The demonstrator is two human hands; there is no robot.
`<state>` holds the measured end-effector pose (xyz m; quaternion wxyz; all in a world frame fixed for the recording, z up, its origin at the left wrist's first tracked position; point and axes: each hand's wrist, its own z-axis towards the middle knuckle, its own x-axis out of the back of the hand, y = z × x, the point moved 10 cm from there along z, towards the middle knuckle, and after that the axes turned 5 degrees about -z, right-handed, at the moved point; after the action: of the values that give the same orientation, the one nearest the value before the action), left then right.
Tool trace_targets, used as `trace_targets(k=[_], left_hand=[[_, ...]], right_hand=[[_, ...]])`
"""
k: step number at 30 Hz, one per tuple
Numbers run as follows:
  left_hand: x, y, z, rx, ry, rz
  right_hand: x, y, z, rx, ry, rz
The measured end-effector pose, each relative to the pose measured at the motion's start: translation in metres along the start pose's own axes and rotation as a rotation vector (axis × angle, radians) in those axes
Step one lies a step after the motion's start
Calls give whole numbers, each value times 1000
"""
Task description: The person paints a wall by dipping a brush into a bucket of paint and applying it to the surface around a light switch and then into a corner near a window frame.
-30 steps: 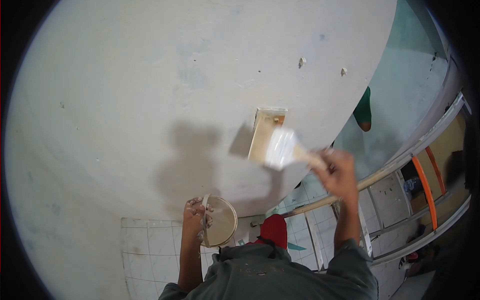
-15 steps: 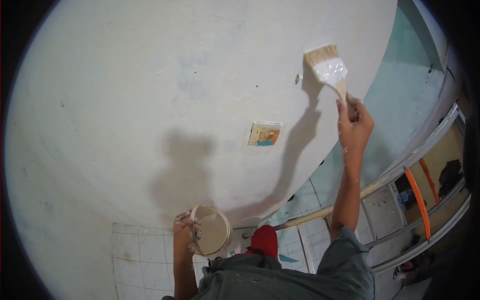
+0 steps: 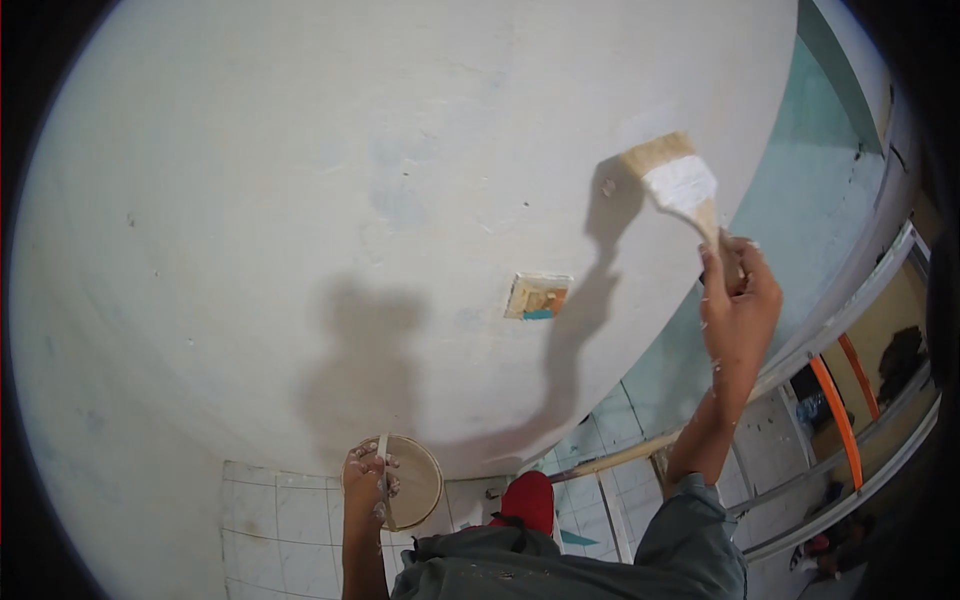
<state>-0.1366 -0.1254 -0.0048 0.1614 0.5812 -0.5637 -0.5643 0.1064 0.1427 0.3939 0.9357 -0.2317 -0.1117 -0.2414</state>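
A wide paintbrush point(image 3: 680, 185), its bristles tan and its base coated in white paint, is held by the handle in my right hand point(image 3: 740, 300). The bristles are at or just off the pale wall point(image 3: 270, 180), near a small hole; contact is unclear. At the bottom, my left hand point(image 3: 368, 482) has its paint-spotted fingers closed on the handle of a round bucket point(image 3: 418, 485). A square wall box point(image 3: 539, 296) with a blue-green patch lies between the two hands, left of the brush's shadow.
White floor tiles point(image 3: 285, 510) run along the wall's foot. A red cap-like object point(image 3: 528, 500) is at bottom centre. To the right are a wooden pole point(image 3: 625, 456), metal framing with an orange strip point(image 3: 838, 420), and a green wall section point(image 3: 800, 180).
My right hand and the brush have moved down and to the right. In the view, the wall box sits lower, and the bucket has shifted slightly down and left with my left hand.
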Motion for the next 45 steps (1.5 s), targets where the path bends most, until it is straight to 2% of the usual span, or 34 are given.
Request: trace_targets(k=[1, 3, 4, 9, 13, 20, 26, 28, 30, 34, 36, 38, 39, 40, 41, 43, 45], left_hand=[[-1, 1, -1, 1, -1, -9], [0, 6, -2, -13, 4, -36], [1, 5, -2, -4, 7, -40], [3, 9, -2, -22, -7, -41], [9, 12, -2, -25, 15, -79], [19, 6, 2, -50, 18, -79], [38, 12, -3, -62, 95, -84], [48, 15, -3, -76, 125, -89], [57, 16, -4, -85, 151, -94], [60, 18, -8, -115, 161, -139], [61, 18, -10, -126, 159, -156], [65, 14, -11, -104, 189, -155], [66, 13, -11, -104, 185, -161], [69, 12, -11, -102, 193, -172], [73, 11, -13, -99, 204, -177], [73, 13, -17, -105, 191, -182], [74, 17, -21, -117, 183, -192]], right_hand=[[-3, -8, 7, 16, -3, 16], [-11, -11, 23, -104, -18, 60], [-13, -18, 31, 12, 93, 33], [-45, -24, 26, 143, 200, -32], [-63, -24, -22, 75, -15, -74], [-69, -26, -60, 65, -169, -208], [-46, -38, -46, 132, -107, -280], [-28, -35, -25, 26, -24, -282], [-13, -44, -3, 71, 201, -234], [-24, -62, 34, 106, 274, -242], [-45, -64, 34, 62, 100, -151], [-55, -70, 12, 30, -161, -80], [-63, -68, -2, 62, -225, -136], [-65, -78, -18, 193, -230, -121], [-71, -82, -30, 182, -336, -152], [-77, -90, -41, 293, -457, -179], [-75, -93, -36, 342, -507, -218]])
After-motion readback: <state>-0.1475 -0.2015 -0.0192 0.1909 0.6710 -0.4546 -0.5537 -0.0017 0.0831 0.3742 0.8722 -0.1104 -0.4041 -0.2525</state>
